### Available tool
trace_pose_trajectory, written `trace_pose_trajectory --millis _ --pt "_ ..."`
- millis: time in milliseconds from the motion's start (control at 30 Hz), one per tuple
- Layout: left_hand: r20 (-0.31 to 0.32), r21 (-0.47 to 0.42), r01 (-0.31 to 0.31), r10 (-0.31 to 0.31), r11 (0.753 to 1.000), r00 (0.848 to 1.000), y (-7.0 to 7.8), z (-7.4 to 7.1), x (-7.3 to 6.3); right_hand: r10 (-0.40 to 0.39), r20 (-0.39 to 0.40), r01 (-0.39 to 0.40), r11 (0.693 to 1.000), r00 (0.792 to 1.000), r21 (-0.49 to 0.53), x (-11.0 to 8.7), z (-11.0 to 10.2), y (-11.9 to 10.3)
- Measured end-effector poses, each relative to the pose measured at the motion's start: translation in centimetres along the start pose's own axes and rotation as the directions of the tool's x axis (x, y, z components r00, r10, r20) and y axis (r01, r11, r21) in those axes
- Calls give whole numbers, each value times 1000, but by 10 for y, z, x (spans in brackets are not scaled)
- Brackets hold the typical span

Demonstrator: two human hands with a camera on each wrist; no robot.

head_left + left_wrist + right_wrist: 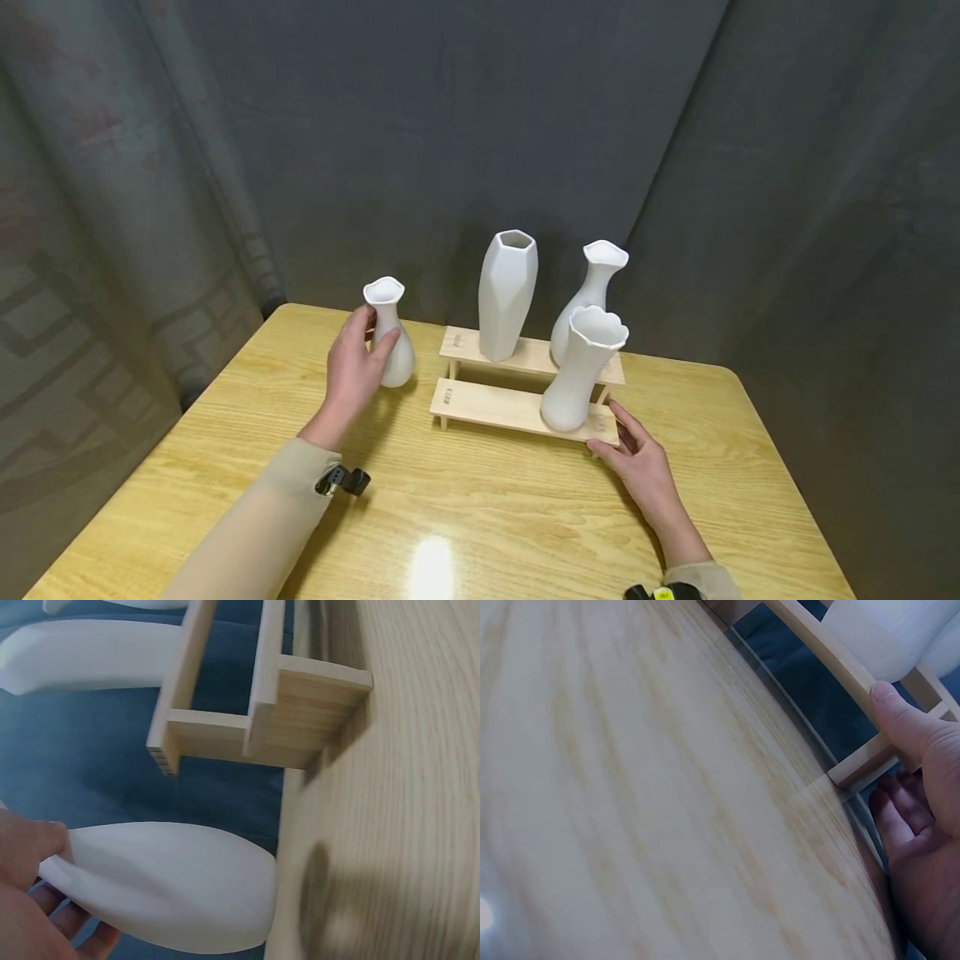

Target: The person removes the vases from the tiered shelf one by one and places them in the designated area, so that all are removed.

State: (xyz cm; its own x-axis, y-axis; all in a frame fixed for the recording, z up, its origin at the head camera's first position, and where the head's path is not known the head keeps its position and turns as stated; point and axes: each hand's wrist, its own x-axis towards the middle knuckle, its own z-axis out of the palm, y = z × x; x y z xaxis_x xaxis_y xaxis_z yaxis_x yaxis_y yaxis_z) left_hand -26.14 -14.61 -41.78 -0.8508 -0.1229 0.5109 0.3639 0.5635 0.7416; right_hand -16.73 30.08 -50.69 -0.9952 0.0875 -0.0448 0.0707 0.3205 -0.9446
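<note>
The left hand [352, 362] gripped a vase [399, 364] by the neck, its mouth up, long axis nearly upright. The right hand [643, 473] held a stand [491, 405] by one end, its length stretching leftward from that hand.

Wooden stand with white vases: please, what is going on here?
A person's left grip holds a narrow-necked white vase, left of a two-tier wooden stand. The right grip holds the lower shelf's right end. The upper shelf bears a faceted vase and a second narrow-necked vase; the lower, a scalloped-rim vase.
</note>
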Motion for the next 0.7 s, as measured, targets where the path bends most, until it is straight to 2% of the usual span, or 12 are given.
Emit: trace_pose_trajectory --millis 400,700 --pt "-1 11 17 -17 1000 1000 -20 31 13 -8 -1 8 1000 1000 4 -2 1 0" --pt "7 22 17 -17 1000 1000 -25 41 18 -15 -9 15 1000 1000 -5 -2 1 -1"
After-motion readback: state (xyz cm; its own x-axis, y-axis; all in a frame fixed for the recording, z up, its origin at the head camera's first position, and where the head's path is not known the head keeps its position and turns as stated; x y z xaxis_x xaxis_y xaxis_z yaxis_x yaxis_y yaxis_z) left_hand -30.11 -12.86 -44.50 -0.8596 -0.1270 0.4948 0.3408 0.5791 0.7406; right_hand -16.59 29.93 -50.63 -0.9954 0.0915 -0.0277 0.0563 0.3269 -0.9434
